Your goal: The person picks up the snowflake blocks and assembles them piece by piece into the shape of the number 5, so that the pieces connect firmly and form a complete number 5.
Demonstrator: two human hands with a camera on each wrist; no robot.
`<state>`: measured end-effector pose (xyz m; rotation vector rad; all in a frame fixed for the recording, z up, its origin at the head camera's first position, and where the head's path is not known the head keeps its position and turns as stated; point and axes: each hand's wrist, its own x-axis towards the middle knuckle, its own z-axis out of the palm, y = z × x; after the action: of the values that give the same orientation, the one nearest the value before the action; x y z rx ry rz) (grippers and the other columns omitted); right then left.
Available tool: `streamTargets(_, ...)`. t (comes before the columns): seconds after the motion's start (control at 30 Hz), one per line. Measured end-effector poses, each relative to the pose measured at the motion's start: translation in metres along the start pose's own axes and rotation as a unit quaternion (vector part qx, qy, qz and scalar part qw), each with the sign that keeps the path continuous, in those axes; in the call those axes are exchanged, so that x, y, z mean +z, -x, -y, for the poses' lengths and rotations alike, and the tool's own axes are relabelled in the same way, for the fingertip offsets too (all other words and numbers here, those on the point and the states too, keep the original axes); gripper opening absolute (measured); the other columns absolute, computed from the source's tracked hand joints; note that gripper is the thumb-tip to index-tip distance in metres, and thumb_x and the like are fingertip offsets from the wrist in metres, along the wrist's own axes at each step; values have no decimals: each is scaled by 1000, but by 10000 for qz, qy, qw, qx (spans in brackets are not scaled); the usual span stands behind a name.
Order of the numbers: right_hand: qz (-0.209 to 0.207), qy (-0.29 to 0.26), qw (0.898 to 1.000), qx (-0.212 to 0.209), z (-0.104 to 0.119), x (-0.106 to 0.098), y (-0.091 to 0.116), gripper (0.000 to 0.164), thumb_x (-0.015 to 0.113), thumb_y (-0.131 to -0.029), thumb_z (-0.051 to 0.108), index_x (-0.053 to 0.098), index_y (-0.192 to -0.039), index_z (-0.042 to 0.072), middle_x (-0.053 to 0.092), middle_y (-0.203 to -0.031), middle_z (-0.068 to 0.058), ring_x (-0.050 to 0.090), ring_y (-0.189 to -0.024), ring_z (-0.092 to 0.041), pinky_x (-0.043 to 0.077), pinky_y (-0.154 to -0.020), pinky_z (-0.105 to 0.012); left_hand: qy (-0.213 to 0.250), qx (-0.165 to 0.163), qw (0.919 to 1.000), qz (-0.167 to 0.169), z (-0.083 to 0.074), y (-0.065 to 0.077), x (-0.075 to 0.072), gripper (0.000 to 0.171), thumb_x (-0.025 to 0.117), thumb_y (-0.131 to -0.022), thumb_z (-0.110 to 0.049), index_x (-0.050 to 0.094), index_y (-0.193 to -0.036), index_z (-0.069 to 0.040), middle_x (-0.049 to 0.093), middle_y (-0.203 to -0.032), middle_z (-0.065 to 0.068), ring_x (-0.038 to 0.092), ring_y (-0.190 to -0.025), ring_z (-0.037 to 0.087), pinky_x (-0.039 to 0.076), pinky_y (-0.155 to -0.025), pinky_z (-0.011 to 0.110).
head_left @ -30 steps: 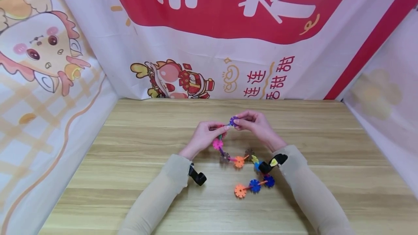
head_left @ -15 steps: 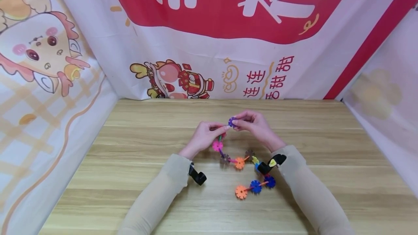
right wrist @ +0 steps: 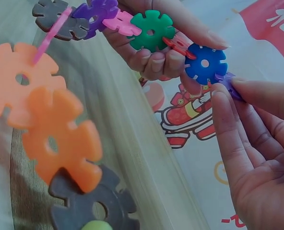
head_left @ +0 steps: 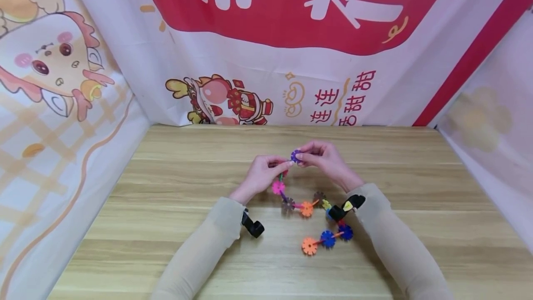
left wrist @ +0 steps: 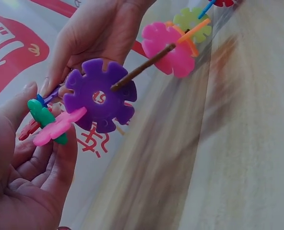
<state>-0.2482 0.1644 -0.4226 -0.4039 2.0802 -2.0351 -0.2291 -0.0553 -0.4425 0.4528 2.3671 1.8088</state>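
A: Both hands meet above the far middle of the wooden table (head_left: 175,226). The left hand (head_left: 262,175) has its fingers curled round the top end of the snowflake chain (head_left: 306,207), which droops from there to the boards between the sleeves. The right hand (head_left: 325,159) pinches a small purple disc (head_left: 296,155) between thumb and fingertips, right against that end.

B: So the step looks like slotting that disc on. How would you do it well?

A: I'd keep the left hand firm just behind the last piece, the blue disc (right wrist: 206,63), so it can't twist. Then line up the notches edge to edge and push straight, not at a slant, or the thin plastic may skid off.

B: What does the right wrist camera add?

A: It shows the order at the held end: a green disc (right wrist: 151,30), a red connector, then the blue one, with the purple piece mostly hidden behind the right fingertips (right wrist: 223,96). The head view blurs all that into one dot.

B: And the left wrist view?

A: A larger purple disc (left wrist: 100,95) with a brown stick (left wrist: 142,68) through it, leading to a pink disc (left wrist: 168,49). From overhead that stick can hardly be seen
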Motion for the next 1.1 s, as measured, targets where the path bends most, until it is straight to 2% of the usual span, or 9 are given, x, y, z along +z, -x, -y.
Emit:
streamTargets(0.27, -48, -32, 10000, -33, 3, 3, -1, 18, 71, -93, -4, 66, -109, -9, 72, -101, -19, 72, -80, -21, 60, -81, -42, 119, -20, 9999, -24, 2, -3, 2, 29, 72, -97, -31, 77, -111, -5, 74, -96, 20, 68, -79, 19, 56, -75, 37)
streamTargets(0.4, 5, 12, 10000, 26, 3, 2, -1, 18, 71, -93, -2, 67, -110, -8, 72, -100, -18, 72, -81, -21, 59, -84, -46, 84, -37, 10000, 20, 4, -4, 1, 29, 72, -98, -30, 76, -111, -5, 74, -96, 20, 68, -78, 18, 55, -74, 35)
streamTargets(0.53, 155, 63, 9998, 85, 4, -2, -1, 24, 71, -95, 2, 66, -117, -8, 73, -104, -19, 73, -85, -23, 53, -91, -57, 26, -95, 9999, 59, 5, -5, 0, 31, 71, -98, -35, 77, -112, -7, 74, -97, 18, 68, -80, 19, 55, -76, 34)
streamTargets(0.63, 256, 111, 9996, 100, 5, -8, 0, 33, 71, -96, 5, 64, -126, -7, 72, -110, -19, 73, -91, -25, 49, -96, -61, 62, -82, 9999, 66, 4, -6, -2, 32, 72, -97, -35, 76, -114, -8, 74, -97, 18, 68, -81, 20, 55, -76, 34)
streamTargets(0.73, 285, 216, 9993, 100, 6, -17, 2, 41, 71, -97, 8, 60, -133, -6, 71, -116, -18, 72, -97, -26, 49, -98, -58, 108, -120, 9998, 88, 4, -8, -2, 34, 72, -97, -36, 75, -116, -8, 74, -98, 19, 68, -81, 21, 55, -79, 35)
streamTargets(0.87, 195, 427, 9988, 164, 7, -30, 8, 44, 73, -97, 17, 60, -134, -4, 70, -120, -17, 71, -101, -27, 48, -99, -57, 178, -238, 9995, 138, 3, -11, -4, 37, 72, -97, -36, 73, -120, -8, 73, -101, 20, 68, -84, 20, 56, -86, 38)
streamTargets(1.1, 113, 890, 9952, 398, 2, -50, 27, 48, 77, -94, 24, 62, -130, -4, 71, -117, -18, 69, -105, -35, 49, -98, -57, 226, -372, 9989, 166, 0, -17, -9, 38, 70, -98, -37, 72, -122, -8, 72, -101, 23, 69, -76, 22, 57, -81, 35)
